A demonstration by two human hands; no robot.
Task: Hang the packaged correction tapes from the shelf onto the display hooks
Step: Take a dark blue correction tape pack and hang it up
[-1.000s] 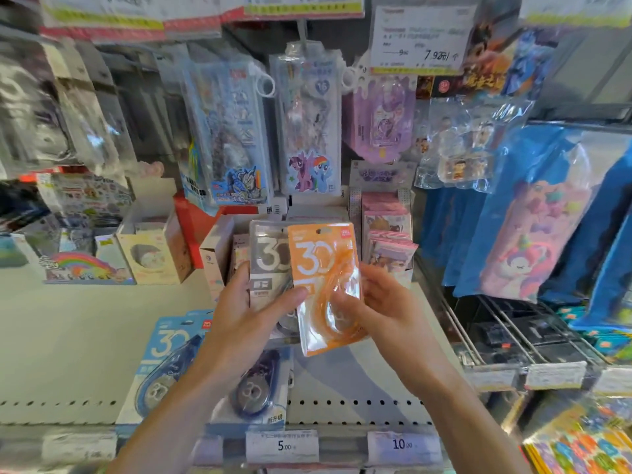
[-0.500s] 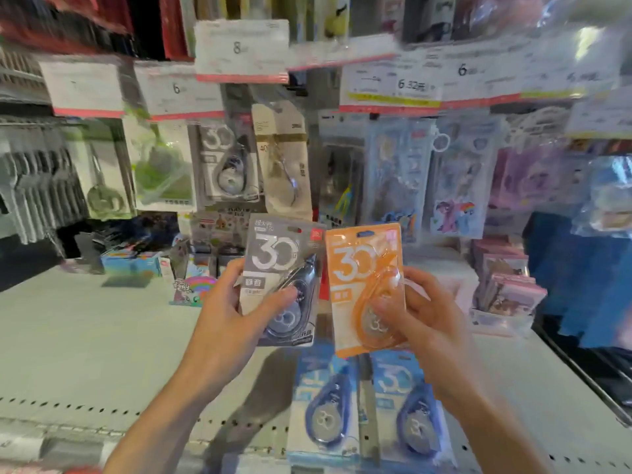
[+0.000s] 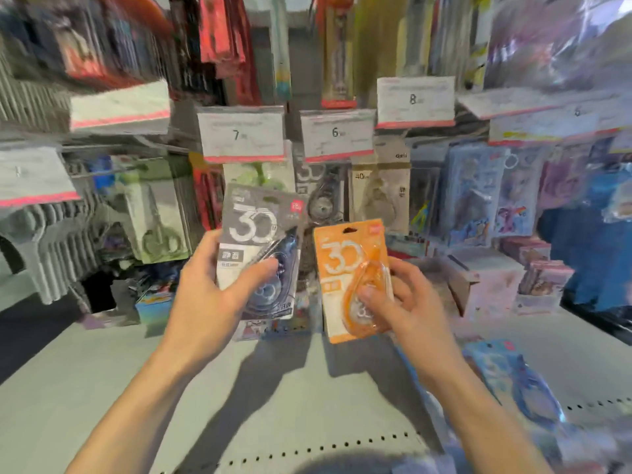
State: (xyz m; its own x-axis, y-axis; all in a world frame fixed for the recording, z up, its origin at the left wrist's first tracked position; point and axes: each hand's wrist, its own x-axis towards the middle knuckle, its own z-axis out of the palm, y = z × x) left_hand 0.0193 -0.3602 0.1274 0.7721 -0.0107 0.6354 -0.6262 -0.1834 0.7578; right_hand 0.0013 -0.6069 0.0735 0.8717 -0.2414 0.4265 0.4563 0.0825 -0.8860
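Note:
My left hand [image 3: 208, 295] grips a grey correction tape pack [image 3: 254, 230] marked 30, thumb across its blister. My right hand [image 3: 400, 302] grips an orange correction tape pack [image 3: 345, 258], also marked 30, thumb on its blister. Both packs are held upright above the shelf [image 3: 102, 388], just below the display hooks. Behind them on the hooks hang a grey tape pack [image 3: 321, 193] under the tag marked 6 [image 3: 337, 135] and a beige 40 m pack [image 3: 379, 196]. A blue tape pack [image 3: 509, 378] lies on the shelf at the right. The picture is blurred.
White price tags hang in a row: the tag marked 7 [image 3: 241, 136] and the tag marked 8 [image 3: 415, 100]. Green scissors packs [image 3: 157, 220] hang at the left, cartoon pouches [image 3: 475, 196] at the right. Small boxes [image 3: 533, 282] stand on the shelf at the right.
The view has swung up and left from the shelf toward the hooks. Both hands have risen with their packs, and the grey and orange packs have drawn apart, side by side.

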